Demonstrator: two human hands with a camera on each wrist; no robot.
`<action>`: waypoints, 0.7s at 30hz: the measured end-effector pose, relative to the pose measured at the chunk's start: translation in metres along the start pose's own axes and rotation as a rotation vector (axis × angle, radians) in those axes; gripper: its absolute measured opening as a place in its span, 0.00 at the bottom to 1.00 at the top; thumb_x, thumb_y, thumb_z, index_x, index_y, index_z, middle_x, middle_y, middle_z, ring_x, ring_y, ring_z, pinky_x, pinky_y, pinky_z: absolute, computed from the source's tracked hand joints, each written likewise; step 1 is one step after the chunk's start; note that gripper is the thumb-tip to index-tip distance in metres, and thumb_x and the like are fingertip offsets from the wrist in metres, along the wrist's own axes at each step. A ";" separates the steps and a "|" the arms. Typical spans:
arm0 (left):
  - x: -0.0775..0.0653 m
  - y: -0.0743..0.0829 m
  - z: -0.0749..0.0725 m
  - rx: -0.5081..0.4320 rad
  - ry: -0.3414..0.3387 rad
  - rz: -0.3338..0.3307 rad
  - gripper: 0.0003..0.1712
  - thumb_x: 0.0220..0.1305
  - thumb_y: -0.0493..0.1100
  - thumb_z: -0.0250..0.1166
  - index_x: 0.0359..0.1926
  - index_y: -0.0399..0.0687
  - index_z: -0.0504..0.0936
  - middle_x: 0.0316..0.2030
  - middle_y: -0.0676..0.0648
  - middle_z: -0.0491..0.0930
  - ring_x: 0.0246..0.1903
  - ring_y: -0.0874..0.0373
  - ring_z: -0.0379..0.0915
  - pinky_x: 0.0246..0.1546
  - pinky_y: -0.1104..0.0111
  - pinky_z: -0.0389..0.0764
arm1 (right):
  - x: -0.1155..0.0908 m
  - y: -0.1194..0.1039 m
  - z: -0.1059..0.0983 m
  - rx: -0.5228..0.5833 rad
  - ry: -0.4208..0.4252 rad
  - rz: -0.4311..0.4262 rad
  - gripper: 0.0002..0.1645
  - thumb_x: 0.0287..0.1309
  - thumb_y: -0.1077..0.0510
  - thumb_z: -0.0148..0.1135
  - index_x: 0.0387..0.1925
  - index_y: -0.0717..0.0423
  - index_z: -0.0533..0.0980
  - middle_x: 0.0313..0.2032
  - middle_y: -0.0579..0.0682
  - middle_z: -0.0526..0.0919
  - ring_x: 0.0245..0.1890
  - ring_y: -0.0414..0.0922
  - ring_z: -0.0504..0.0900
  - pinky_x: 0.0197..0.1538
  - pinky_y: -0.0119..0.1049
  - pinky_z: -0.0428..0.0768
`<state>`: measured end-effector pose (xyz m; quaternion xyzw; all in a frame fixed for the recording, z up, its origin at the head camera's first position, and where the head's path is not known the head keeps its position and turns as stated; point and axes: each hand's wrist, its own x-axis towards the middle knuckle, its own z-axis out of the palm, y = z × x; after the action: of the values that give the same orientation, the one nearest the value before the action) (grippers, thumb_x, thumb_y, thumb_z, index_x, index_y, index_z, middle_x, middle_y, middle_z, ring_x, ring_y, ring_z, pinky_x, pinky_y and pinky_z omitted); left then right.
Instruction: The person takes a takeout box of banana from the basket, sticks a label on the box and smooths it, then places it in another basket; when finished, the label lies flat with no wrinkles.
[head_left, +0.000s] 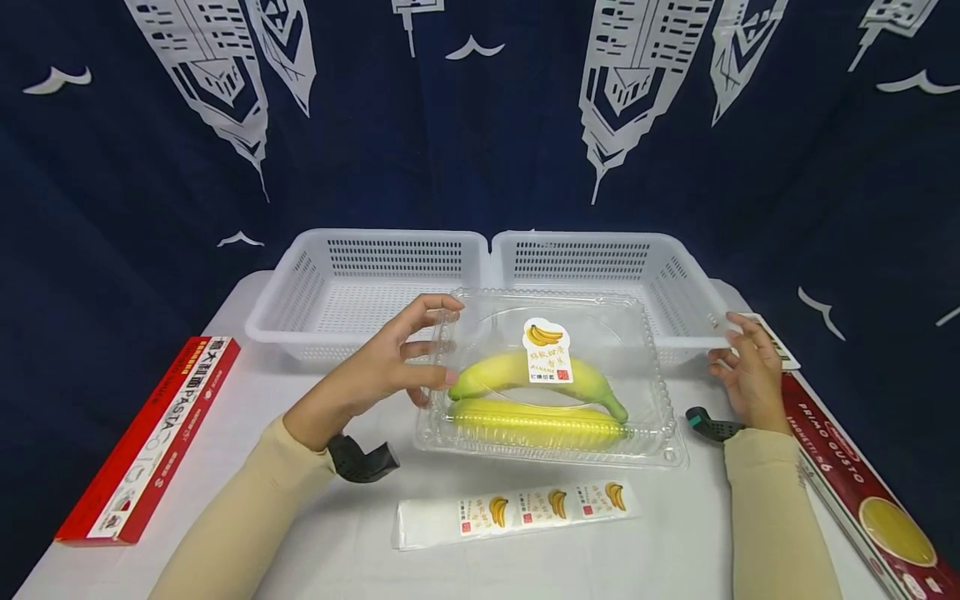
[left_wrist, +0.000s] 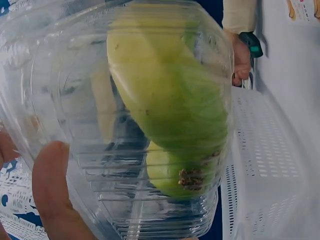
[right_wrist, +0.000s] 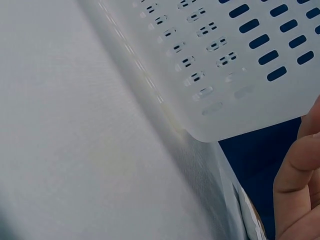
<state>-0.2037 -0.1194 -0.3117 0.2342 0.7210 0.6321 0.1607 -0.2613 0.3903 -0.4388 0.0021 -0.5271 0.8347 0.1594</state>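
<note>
My left hand (head_left: 390, 354) grips the left side of a clear plastic clamshell box (head_left: 487, 321), fingers spread along its edge. The box is tilted toward me, overlapping the fronts of both baskets in the head view. Inside lie two yellow-green bananas (head_left: 525, 377), seen end-on through the ribbed wall in the left wrist view. A white banana sticker (head_left: 546, 352) is on the lid. My right hand (head_left: 753, 367), fingers bent, holds the right rim of the right white basket (head_left: 686, 287); part of its fingers (right_wrist: 295, 185) shows beside that rim in the right wrist view.
The left white basket (head_left: 288, 287) adjoins the right one. A sheet of banana stickers (head_left: 517, 512) lies in front of the box. At the left edge is a red pasta box (head_left: 150, 442); a dark red spaghetti box (head_left: 855, 475) lies beyond my right forearm. A dark patterned cloth (head_left: 465, 150) hangs behind.
</note>
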 end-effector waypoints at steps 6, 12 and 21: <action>0.018 0.008 0.000 0.001 0.024 0.016 0.46 0.59 0.37 0.70 0.77 0.52 0.61 0.80 0.39 0.54 0.72 0.34 0.67 0.26 0.64 0.84 | 0.000 0.000 0.001 0.001 -0.001 -0.012 0.15 0.80 0.64 0.56 0.57 0.46 0.84 0.49 0.48 0.78 0.29 0.39 0.85 0.27 0.27 0.84; 0.036 0.013 -0.002 -0.003 0.064 0.017 0.46 0.60 0.38 0.68 0.78 0.56 0.61 0.81 0.39 0.50 0.62 0.39 0.76 0.28 0.62 0.84 | -0.001 0.001 0.000 -0.006 0.011 -0.012 0.15 0.80 0.64 0.56 0.58 0.46 0.83 0.50 0.48 0.78 0.29 0.40 0.85 0.27 0.27 0.83; 0.067 0.020 -0.004 -0.006 0.142 0.035 0.45 0.63 0.38 0.66 0.80 0.59 0.61 0.83 0.41 0.50 0.53 0.46 0.82 0.30 0.60 0.86 | 0.001 0.000 0.002 -0.018 0.034 0.008 0.15 0.80 0.63 0.57 0.59 0.46 0.82 0.52 0.47 0.76 0.29 0.40 0.85 0.27 0.28 0.84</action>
<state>-0.2595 -0.0848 -0.2869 0.2008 0.7246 0.6519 0.0987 -0.2623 0.3884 -0.4379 -0.0155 -0.5318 0.8305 0.1650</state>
